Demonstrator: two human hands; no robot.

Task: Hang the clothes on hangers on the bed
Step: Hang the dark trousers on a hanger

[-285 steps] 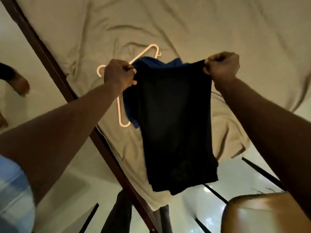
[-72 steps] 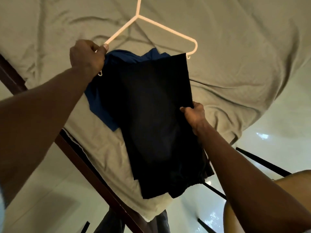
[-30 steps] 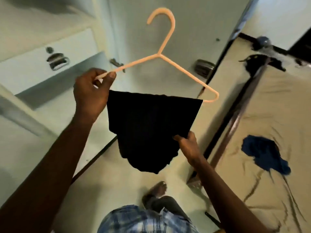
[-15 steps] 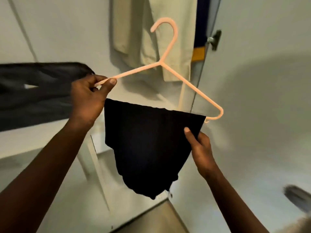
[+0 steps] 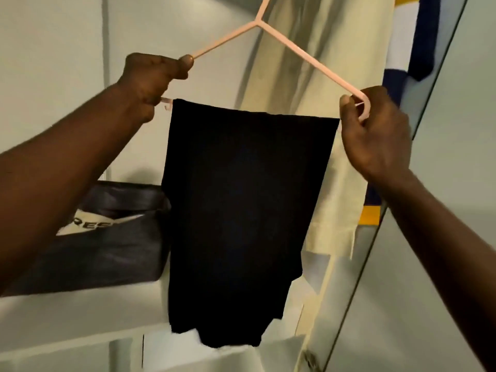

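Hanger (image 5: 294, 48), thin and pink, was held up level with the head, a hand on each end; its hook ran out of view at the top. The left hand (image 5: 153, 76) was closed round the left end, thumb laid along the sloping arm. The right hand (image 5: 375, 130) pinched the curved right end between thumb and fingers. The black garment (image 5: 241, 210) was folded over the bottom bar between the two hands and hung flat in front of a white shelf (image 5: 67, 312). A dark bag (image 5: 107, 232) sat on that shelf, and a cream garment (image 5: 322, 63) hung behind.

Assessment: the cloth looked soft, light and limp, with nothing pinning it to the smooth bar — any tilt could let it slide towards the lower end. The hanger appeared stiff but slender, likely to flex under a hard squeeze. The two ends were judged the soundest hold for keeping the bar level; the neck below the hook would serve for one hand.
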